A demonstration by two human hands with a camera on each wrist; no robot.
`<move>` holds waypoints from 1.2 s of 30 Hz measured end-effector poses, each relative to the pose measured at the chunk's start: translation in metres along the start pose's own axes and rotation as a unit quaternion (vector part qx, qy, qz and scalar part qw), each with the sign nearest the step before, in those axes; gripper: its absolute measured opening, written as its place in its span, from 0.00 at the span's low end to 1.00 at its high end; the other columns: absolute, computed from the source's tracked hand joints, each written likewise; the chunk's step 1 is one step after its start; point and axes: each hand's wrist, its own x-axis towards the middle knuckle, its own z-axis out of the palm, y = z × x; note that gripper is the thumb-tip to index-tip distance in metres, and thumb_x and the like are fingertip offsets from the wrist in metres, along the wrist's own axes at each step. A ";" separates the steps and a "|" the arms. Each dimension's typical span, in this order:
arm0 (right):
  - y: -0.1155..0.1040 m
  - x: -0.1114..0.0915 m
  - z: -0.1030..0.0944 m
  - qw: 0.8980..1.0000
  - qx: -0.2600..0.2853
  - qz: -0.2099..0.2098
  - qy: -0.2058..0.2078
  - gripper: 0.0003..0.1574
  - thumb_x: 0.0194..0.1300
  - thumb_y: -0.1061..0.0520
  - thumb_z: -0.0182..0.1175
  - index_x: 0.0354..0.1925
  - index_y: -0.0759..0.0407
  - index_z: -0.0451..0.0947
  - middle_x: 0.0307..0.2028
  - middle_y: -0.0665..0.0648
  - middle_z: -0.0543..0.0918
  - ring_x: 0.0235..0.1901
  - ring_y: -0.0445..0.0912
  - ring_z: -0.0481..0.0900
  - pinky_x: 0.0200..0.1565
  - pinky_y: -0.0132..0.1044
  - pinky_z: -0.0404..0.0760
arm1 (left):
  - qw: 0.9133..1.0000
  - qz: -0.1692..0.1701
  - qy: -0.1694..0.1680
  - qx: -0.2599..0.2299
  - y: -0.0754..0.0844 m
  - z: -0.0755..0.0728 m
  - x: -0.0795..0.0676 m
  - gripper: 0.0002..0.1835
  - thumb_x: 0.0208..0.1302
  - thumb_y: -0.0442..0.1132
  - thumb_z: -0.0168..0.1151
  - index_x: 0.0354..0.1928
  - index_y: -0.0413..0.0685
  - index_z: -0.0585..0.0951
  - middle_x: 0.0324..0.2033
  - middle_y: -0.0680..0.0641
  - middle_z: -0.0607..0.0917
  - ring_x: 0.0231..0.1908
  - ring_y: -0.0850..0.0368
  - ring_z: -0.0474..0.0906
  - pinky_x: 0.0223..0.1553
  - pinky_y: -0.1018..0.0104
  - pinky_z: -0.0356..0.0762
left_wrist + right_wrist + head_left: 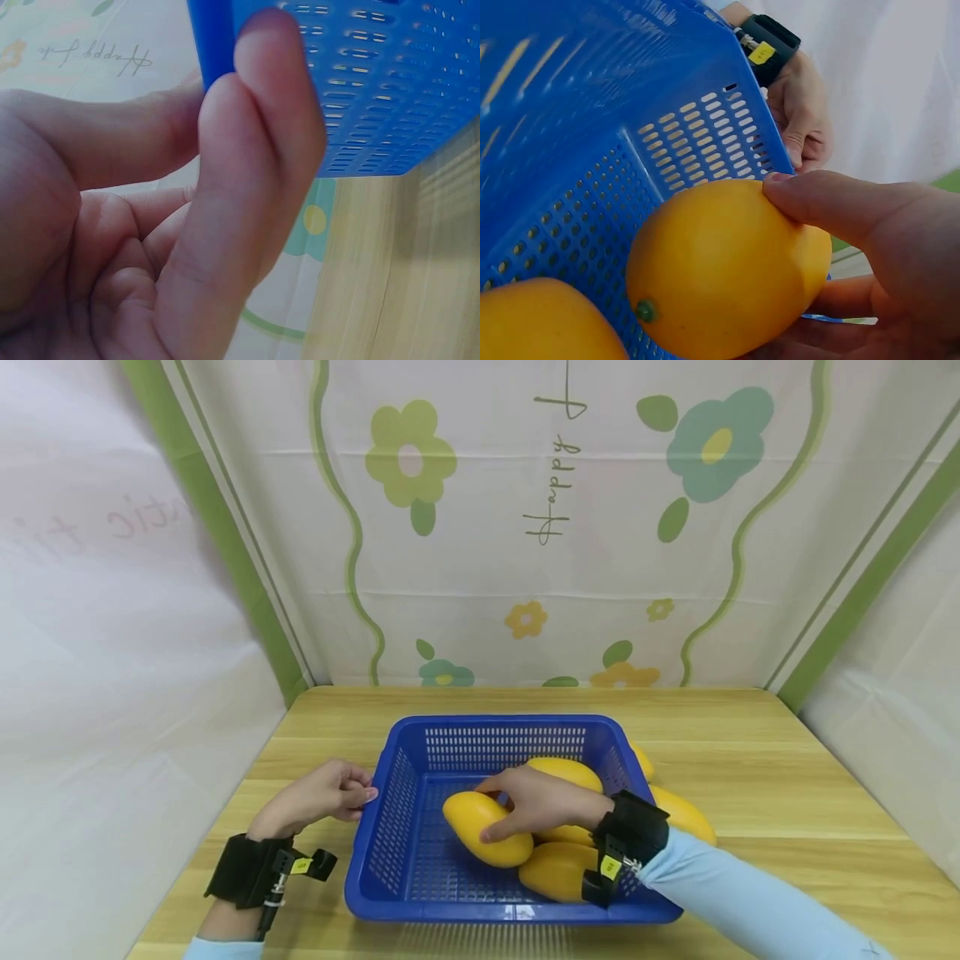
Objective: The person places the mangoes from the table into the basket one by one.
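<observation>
A blue plastic basket with slotted walls stands on the wooden table. My right hand grips a yellow mango inside it, thumb on the near side and fingers over the far side. In the right wrist view the mango shows a small green stem end. More mangoes lie in the basket's right part, among them one at the back and one in front, partly hidden by my right arm. My left hand pinches the basket's left rim between thumb and fingers, seen closely in the left wrist view.
Outside the basket's right wall, yellow mangoes lie on the table. A white curtain with printed flowers hangs behind the table, with more white cloth at both sides. Both wrists wear black camera straps.
</observation>
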 end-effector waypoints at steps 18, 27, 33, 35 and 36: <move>-0.014 0.014 0.009 0.997 -0.008 0.059 -0.048 0.33 0.61 0.46 0.71 0.61 0.54 0.76 0.56 0.52 0.82 0.56 0.45 0.78 0.61 0.43 0.77 | 1.000 -0.007 0.005 -0.002 0.000 -0.001 -0.001 0.15 0.74 0.34 0.54 0.54 0.27 0.78 0.34 0.45 0.88 0.36 0.56 0.85 0.43 0.55 0.87; -0.014 0.020 0.010 0.993 0.029 0.071 -0.093 0.30 0.61 0.49 0.71 0.60 0.52 0.76 0.56 0.52 0.81 0.57 0.44 0.77 0.61 0.40 0.76 | 1.000 -0.009 0.005 -0.007 0.003 0.001 -0.002 0.15 0.74 0.34 0.55 0.53 0.27 0.78 0.34 0.46 0.87 0.35 0.57 0.84 0.42 0.58 0.87; -0.013 0.023 0.012 0.991 0.021 0.069 -0.111 0.27 0.61 0.48 0.71 0.57 0.48 0.78 0.50 0.45 0.81 0.49 0.39 0.75 0.53 0.34 0.76 | 1.000 -0.007 0.006 -0.007 0.003 0.001 -0.002 0.15 0.73 0.34 0.55 0.53 0.27 0.78 0.31 0.48 0.86 0.35 0.59 0.84 0.42 0.59 0.87; -0.013 0.023 0.013 0.990 0.017 0.070 -0.118 0.27 0.61 0.47 0.71 0.57 0.47 0.78 0.48 0.43 0.80 0.47 0.38 0.74 0.51 0.33 0.75 | 1.000 -0.005 0.005 -0.009 0.002 0.001 -0.002 0.15 0.73 0.34 0.55 0.53 0.27 0.78 0.32 0.48 0.87 0.35 0.59 0.84 0.42 0.60 0.87; -0.014 0.024 0.013 0.990 0.017 0.071 -0.121 0.27 0.62 0.46 0.70 0.58 0.47 0.78 0.48 0.43 0.80 0.47 0.38 0.74 0.51 0.34 0.75 | 1.000 -0.005 0.006 -0.009 0.002 0.001 -0.002 0.15 0.73 0.34 0.55 0.53 0.27 0.78 0.32 0.48 0.87 0.35 0.59 0.84 0.42 0.61 0.87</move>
